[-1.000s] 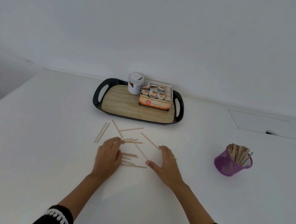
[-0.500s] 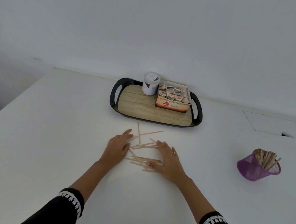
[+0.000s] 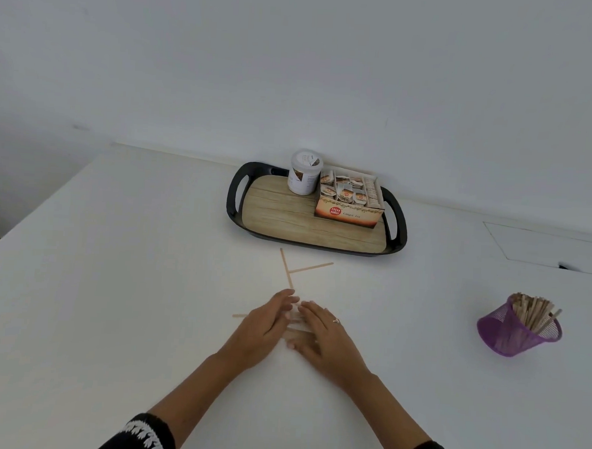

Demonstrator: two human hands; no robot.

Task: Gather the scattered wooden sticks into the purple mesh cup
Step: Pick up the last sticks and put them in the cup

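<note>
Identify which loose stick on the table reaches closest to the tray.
The near-upright stick beyond the hands; its far tip nearly reaches the tray, unlike the slanted one beside it.

The tea box (image 3: 348, 206) on the black tray (image 3: 234, 200) carries the only legible print — "Ginger Tea" along its front face, with a round red logo at about 9 o'clock of those words; the logo's lettering is too small to make out. The white jar (image 3: 303, 172) at the box's 9 o'clock bears a label — unreadable.
</note>
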